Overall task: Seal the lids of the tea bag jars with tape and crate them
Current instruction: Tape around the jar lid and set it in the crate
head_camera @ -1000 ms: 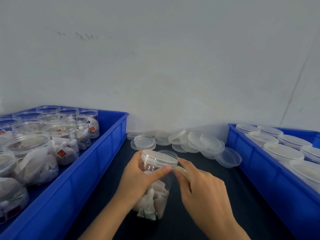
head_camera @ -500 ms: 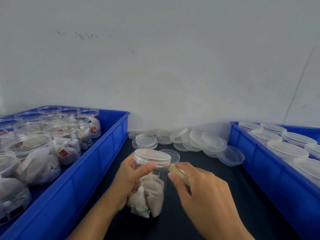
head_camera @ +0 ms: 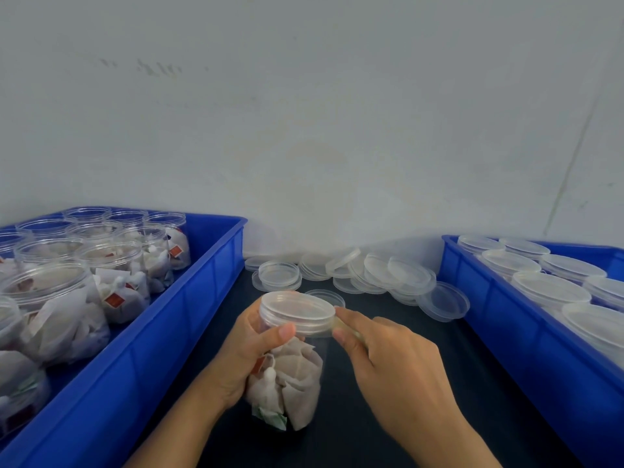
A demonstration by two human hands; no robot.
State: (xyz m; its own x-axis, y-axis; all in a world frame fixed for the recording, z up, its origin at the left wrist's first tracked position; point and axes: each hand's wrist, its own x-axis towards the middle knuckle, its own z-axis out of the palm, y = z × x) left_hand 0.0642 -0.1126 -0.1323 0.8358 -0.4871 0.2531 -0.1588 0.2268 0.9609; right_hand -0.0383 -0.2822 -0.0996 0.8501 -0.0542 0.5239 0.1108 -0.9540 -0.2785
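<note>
Your left hand (head_camera: 251, 352) is wrapped around the clear jar (head_camera: 290, 369), thumb laid across the front just under the lid (head_camera: 297, 310) and fingers curled round the far side, so the jar is held firmly and tilted a little toward you. The jar is full of white tea bags (head_camera: 293, 383) and its base is close to the dark table (head_camera: 354, 434); whether it rests there cannot be told.

Your right hand (head_camera: 398, 369) is just to the right of the jar, forefinger and thumb pinched together on a pale strip of tape (head_camera: 347, 327) that meets the lid's rim at its right edge. The other fingers are folded in under the palm. The roll the strip comes from is hidden.

Beyond both hands, loose lids (head_camera: 388, 275) lie scattered along the wall. To the left of your left hand, a blue crate (head_camera: 162, 332) holds open jars (head_camera: 111, 271) of tea bags. To the right of your right hand, a second blue crate (head_camera: 513, 336) holds lidded jars (head_camera: 547, 285).
</note>
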